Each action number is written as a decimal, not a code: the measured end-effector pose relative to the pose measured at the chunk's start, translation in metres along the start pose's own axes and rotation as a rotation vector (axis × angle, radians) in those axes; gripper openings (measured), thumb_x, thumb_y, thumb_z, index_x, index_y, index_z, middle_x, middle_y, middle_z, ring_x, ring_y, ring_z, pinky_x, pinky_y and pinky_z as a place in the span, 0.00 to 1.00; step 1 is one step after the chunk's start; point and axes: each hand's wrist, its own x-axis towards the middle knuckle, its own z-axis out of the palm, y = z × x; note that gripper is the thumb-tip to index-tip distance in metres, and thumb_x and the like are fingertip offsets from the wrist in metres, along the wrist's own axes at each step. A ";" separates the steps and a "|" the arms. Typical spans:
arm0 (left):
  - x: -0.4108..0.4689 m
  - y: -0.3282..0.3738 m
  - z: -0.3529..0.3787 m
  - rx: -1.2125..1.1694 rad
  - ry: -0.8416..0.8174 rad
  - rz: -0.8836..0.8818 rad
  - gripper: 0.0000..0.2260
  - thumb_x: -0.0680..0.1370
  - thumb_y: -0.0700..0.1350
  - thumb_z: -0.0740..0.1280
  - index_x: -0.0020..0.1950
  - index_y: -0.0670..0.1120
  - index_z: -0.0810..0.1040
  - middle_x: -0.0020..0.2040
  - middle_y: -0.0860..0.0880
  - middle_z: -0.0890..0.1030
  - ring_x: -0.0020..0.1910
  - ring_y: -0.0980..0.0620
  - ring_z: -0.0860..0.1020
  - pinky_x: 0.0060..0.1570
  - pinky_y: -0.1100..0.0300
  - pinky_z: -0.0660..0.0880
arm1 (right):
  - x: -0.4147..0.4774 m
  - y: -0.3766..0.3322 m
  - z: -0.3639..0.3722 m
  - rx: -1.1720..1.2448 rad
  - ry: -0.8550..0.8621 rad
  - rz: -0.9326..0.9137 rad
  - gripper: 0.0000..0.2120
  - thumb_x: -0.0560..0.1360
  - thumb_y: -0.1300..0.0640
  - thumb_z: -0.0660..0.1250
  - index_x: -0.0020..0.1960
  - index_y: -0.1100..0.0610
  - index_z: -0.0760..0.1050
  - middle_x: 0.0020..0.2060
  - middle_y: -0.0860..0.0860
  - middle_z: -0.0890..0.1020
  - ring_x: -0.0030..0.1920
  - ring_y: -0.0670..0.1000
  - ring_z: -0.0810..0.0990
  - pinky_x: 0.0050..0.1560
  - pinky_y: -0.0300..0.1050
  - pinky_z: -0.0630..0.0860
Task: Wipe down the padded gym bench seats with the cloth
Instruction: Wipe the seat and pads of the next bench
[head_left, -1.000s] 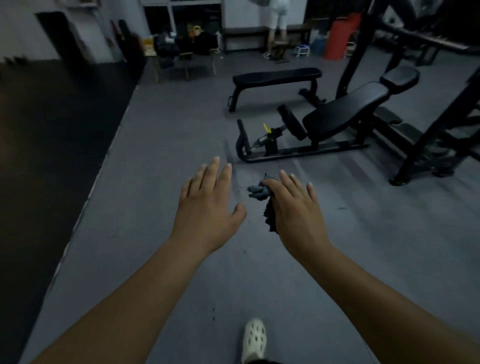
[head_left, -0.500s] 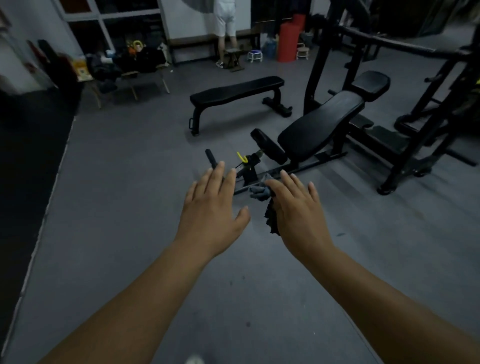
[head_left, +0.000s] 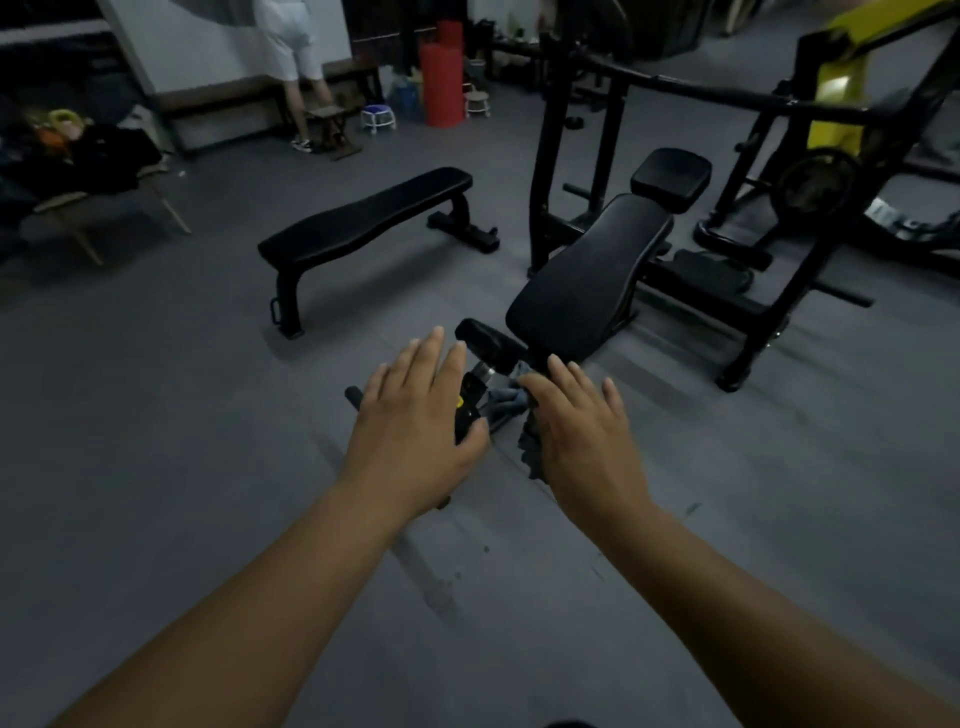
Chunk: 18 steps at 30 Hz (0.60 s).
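My right hand (head_left: 584, 441) grips a dark grey cloth (head_left: 530, 447) that hangs below its thumb side. My left hand (head_left: 415, 421) is held out flat beside it, fingers apart, holding nothing. Just beyond both hands stands an inclined bench with a black padded back (head_left: 587, 280), a small seat pad (head_left: 488, 343) at its low end and a head pad (head_left: 670, 179) at the top. A flat black padded bench (head_left: 363, 218) stands further off to the left. Neither hand touches a bench.
A black rack with a barbell (head_left: 727, 96) rises behind the inclined bench, with a yellow machine (head_left: 841, 78) at far right. A person (head_left: 296, 57) stands at the back wall near a red roll (head_left: 441, 83) and small stools. Bags lie on a chair (head_left: 78, 156) at left. Grey floor (head_left: 156, 467) surrounds me.
The benches have come closer and sit lower in view as I walked toward them. Both hands keep the same pose, the cloth still in the right one.
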 end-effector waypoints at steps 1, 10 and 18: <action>0.021 -0.014 -0.001 -0.005 -0.013 0.024 0.35 0.80 0.61 0.58 0.82 0.49 0.48 0.82 0.47 0.46 0.80 0.47 0.47 0.77 0.48 0.49 | 0.020 -0.002 0.009 -0.010 0.005 0.017 0.20 0.83 0.60 0.60 0.73 0.48 0.67 0.77 0.57 0.64 0.79 0.59 0.59 0.78 0.63 0.52; 0.230 -0.144 0.025 0.007 -0.065 0.192 0.35 0.80 0.61 0.56 0.82 0.50 0.45 0.82 0.48 0.42 0.80 0.49 0.43 0.77 0.48 0.45 | 0.224 0.002 0.115 -0.037 0.141 0.150 0.18 0.82 0.61 0.60 0.71 0.51 0.70 0.75 0.59 0.68 0.77 0.62 0.63 0.75 0.67 0.56; 0.393 -0.258 0.035 -0.026 -0.111 0.335 0.35 0.80 0.61 0.56 0.82 0.50 0.44 0.82 0.49 0.42 0.80 0.50 0.43 0.77 0.49 0.44 | 0.380 -0.018 0.200 -0.092 0.189 0.294 0.19 0.81 0.62 0.63 0.70 0.52 0.72 0.74 0.60 0.70 0.75 0.63 0.66 0.73 0.69 0.58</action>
